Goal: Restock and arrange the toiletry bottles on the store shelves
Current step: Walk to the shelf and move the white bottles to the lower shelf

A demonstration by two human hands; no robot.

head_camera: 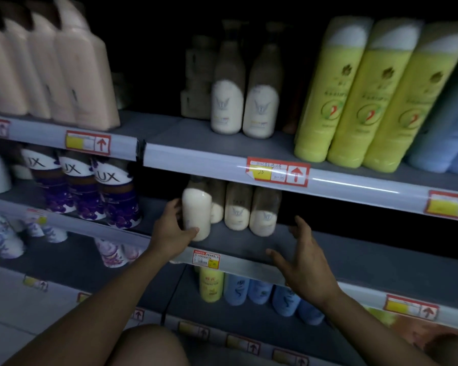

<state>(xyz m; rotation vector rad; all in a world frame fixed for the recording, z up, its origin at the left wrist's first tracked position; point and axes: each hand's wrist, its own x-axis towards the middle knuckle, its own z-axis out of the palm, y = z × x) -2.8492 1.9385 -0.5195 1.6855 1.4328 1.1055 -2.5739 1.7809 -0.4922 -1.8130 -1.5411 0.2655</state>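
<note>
Two cream bottles (250, 211) just right of held bottle (197, 216) on middle shelf (249, 268). Left hand (173, 228) fingers gripping it; right hand (300, 262) fingers spread wide, empty.

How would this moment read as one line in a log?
left hand: grips cream bottle | right hand: open, empty | place: middle shelf
</note>
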